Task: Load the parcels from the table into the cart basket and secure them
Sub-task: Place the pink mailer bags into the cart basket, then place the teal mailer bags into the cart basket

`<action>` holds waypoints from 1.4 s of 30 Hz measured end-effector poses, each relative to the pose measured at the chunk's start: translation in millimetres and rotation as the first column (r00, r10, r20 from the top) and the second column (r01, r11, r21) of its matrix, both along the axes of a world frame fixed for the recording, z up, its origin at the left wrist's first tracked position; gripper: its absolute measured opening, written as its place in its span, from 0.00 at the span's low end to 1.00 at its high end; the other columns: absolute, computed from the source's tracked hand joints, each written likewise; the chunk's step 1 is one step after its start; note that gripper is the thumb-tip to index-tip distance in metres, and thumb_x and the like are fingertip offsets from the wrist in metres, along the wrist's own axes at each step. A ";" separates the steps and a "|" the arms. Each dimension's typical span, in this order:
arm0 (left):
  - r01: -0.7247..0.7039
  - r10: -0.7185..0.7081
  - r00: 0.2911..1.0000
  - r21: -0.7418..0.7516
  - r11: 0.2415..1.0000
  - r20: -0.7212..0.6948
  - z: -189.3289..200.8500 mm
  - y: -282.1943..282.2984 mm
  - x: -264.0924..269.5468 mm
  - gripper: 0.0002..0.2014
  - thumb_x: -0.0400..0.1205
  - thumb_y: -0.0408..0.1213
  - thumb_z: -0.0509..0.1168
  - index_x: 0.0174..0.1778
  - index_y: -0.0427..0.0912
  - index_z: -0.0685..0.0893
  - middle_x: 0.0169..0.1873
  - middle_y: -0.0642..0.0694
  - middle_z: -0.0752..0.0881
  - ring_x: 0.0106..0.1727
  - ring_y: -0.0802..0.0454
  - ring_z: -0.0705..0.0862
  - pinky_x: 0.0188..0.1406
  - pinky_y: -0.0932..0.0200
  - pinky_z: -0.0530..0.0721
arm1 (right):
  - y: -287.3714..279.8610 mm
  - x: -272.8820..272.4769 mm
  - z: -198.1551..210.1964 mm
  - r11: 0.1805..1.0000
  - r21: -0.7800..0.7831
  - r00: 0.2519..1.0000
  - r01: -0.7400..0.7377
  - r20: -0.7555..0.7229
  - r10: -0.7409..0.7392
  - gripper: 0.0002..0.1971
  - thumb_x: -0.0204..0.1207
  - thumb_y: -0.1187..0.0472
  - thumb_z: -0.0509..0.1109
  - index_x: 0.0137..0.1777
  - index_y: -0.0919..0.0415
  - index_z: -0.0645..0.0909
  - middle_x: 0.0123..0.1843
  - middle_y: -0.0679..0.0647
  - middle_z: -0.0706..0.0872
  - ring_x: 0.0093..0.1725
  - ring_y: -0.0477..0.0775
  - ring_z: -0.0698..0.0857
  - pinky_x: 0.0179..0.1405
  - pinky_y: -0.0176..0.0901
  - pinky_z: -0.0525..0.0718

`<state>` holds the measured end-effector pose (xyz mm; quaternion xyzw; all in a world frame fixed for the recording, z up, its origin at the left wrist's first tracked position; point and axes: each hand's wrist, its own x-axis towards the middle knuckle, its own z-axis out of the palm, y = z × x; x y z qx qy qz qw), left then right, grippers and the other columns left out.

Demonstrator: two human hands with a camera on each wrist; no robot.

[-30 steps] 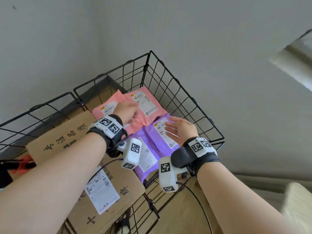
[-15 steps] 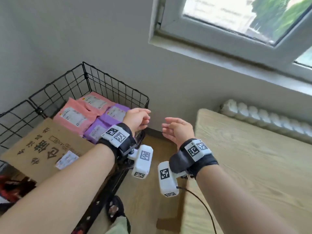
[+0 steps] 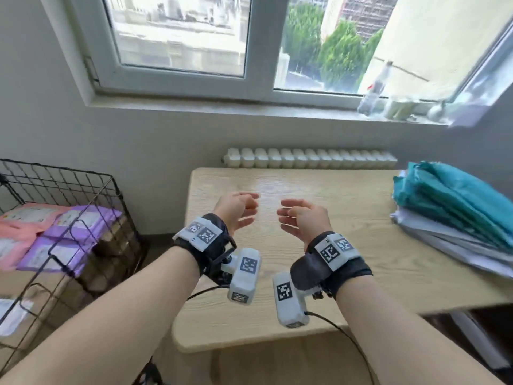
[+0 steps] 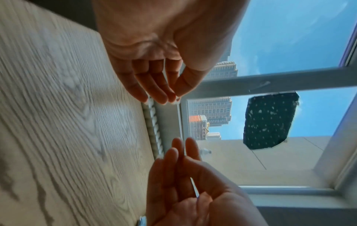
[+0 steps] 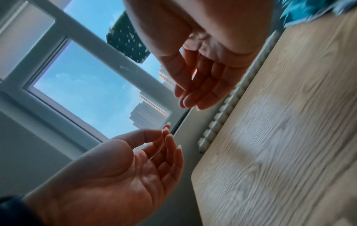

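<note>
Both my hands hover empty over the wooden table (image 3: pixel 305 184), palms facing each other, fingers relaxed. My left hand (image 3: pixel 247 207) (image 4: pixel 162 85) (image 5: pixel 154 152) is a short gap from my right hand (image 3: pixel 288 215) (image 4: pixel 179 168) (image 5: pixel 195 85). A stack of teal parcels (image 3: pixel 455 201) (image 5: pixel 309 10) lies on pale grey parcels (image 3: pixel 444 234) at the table's right end, well right of my right hand. The black wire cart basket (image 3: pixel 83 176) stands left of the table. It holds pink parcels (image 3: pixel 25 220), purple parcels (image 3: pixel 80 223) and a cardboard box (image 3: pixel 36 298).
A white radiator (image 3: pixel 308 158) runs along the wall behind the table, under a windowsill with a plastic bottle (image 3: pixel 372 93). The table's left edge is close to the basket, with a strip of floor between them.
Both hands left the parcels in the basket and swung right to above the table, still holding nothing. The view turned from the basket to the table and window.
</note>
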<state>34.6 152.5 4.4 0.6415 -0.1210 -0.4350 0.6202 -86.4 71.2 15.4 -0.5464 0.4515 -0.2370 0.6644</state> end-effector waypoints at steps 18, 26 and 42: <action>0.240 -0.238 0.969 -0.022 0.970 0.069 25.9 -221.0 -152.3 0.10 0.81 0.24 0.60 0.45 0.41 0.84 0.36 0.46 0.81 0.37 0.54 0.80 0.46 0.58 0.83 | -200.0 -198.5 22.7 0.927 -0.013 0.926 0.376 0.055 -0.375 0.15 0.79 0.77 0.54 0.44 0.62 0.81 0.36 0.56 0.84 0.32 0.50 0.81 0.37 0.41 0.82; 0.292 -0.292 0.956 -0.030 0.956 -0.014 29.3 -356.1 -193.6 0.11 0.81 0.24 0.58 0.44 0.42 0.82 0.36 0.47 0.80 0.36 0.55 0.79 0.45 0.60 0.81 | -319.7 -252.6 33.7 0.886 -0.090 0.888 0.454 -0.029 -0.458 0.15 0.77 0.78 0.55 0.43 0.64 0.81 0.35 0.58 0.84 0.30 0.51 0.79 0.33 0.39 0.81; 0.156 -0.156 0.988 0.054 0.986 -0.012 28.5 -514.7 -231.8 0.13 0.82 0.24 0.56 0.40 0.44 0.81 0.34 0.48 0.77 0.33 0.56 0.76 0.38 0.63 0.77 | -537.8 -299.0 -8.2 0.917 -0.118 0.897 0.380 -0.194 -0.397 0.13 0.72 0.73 0.63 0.39 0.56 0.84 0.32 0.53 0.79 0.31 0.48 0.75 0.34 0.40 0.79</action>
